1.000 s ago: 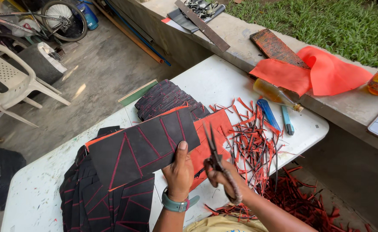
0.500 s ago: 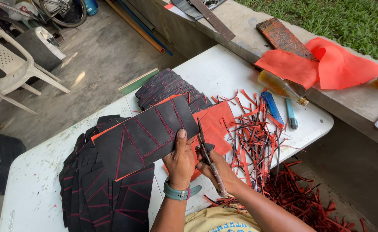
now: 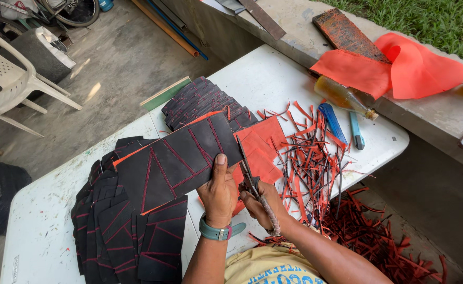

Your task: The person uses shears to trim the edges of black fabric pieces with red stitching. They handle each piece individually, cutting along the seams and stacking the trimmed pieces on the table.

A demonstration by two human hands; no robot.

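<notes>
Basically, left hand (image 3: 218,190) pinches the lower right edge of a black stitched panel (image 3: 176,160) with red lines, thumb on top, fingers under; panel is lifted a bit over the white table (image 3: 273,79), centre of frame. Its long axis runs lower left to upper right, and the orange backing peeks out along its top and bottom edges. Right hand (image 3: 260,208) sits just right of the left hand, closed round the wrapped handles of scissors (image 3: 248,171); blades point up-frame along the panel's right edge, next to the red-orange sheet (image 3: 258,147). Blades look nearly closed, hard to tell exactly. So the cut edge lies directly up-left of the scissor tips, right hand nearer. Trimmed strips (image 3: 310,158) pile right of centre; stack of finished black pieces (image 3: 121,231) lower left.
</notes>
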